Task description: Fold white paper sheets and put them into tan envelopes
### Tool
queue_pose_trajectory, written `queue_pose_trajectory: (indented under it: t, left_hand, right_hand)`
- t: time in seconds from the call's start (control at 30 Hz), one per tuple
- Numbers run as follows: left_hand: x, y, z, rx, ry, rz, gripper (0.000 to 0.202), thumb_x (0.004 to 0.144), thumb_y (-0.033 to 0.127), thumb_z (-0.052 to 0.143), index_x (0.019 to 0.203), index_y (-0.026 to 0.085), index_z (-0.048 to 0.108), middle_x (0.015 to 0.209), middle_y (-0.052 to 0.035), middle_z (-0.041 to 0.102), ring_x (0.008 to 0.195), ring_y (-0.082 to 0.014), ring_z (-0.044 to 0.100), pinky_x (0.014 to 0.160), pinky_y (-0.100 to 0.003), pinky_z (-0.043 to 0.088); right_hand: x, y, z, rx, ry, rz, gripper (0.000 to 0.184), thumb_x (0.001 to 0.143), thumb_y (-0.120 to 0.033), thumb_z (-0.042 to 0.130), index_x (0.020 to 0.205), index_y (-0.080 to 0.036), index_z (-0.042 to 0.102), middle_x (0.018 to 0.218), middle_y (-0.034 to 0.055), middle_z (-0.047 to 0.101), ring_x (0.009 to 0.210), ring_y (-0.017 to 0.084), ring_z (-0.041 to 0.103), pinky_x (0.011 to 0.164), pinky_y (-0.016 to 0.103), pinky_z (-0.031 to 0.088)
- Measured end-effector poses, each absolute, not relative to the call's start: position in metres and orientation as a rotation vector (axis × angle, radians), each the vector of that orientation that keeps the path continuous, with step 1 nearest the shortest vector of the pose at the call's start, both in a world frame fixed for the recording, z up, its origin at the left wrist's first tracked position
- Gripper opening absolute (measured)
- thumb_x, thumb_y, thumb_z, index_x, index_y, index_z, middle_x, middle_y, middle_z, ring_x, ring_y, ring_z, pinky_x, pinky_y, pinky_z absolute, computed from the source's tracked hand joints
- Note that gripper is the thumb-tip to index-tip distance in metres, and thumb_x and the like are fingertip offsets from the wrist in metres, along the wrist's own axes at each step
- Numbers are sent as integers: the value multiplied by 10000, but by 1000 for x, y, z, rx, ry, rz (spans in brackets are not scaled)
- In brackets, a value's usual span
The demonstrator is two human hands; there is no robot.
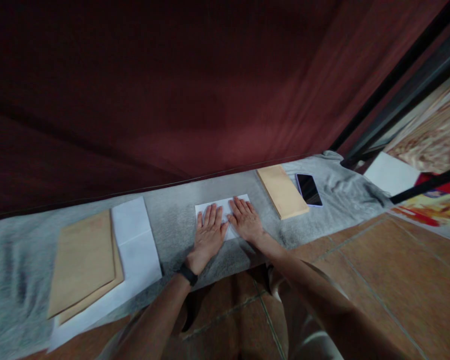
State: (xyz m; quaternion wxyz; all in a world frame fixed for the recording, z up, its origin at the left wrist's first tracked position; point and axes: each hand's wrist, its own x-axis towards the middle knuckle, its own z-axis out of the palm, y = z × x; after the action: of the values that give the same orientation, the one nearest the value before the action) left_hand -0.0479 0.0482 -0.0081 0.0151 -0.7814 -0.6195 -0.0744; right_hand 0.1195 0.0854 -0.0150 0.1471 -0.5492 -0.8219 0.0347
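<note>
A sheet of white paper [230, 233], which looks folded, lies on a grey cloth in front of me. My left hand [209, 233] rests flat on its left part, fingers stretched out. On the right part my right hand [246, 220] presses flat too, fingers spread, and the two thumbs nearly meet. Both hands hide much of the paper. To the right lies a stack of tan envelopes [283, 191]. Further left, brown envelopes [84, 255] lie on top of larger white sheets [137, 245] with a crease across them.
The grey cloth [176, 210] covers a long narrow surface. A phone [309, 189] lies at the right, beside the tan stack. A dark red curtain [210, 100] hangs behind. Black metal bars [401, 75] and printed sheets [438, 207] are at the far right, above floor tiles [360, 275].
</note>
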Motion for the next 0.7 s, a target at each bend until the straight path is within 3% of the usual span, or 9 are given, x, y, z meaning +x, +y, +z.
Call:
queue_pose_trajectory:
  t: [0.4,0.7]
  left_hand:
    - [-62,59,-16,-2240,-2003,-330,713,1028,527,321,1549,46,391,1610,-231,391,1532,-336,318,1243,-519,279]
    - [-67,60,-16,-2202,-2057,-328,685,1038,441,294,1528,-28,391,1601,-267,379,1534,-348,307,1252,-535,262]
  right_hand:
    - [133,88,-19,-1656,-2306,73,614,1070,-451,401,1564,-85,399,1630,154,371,1511,286,365,1245,450,254]
    - [142,89,-19,-1712,-2278,70,628,1072,-467,357,1566,-80,395,1628,155,375,1492,305,392,1234,472,257]
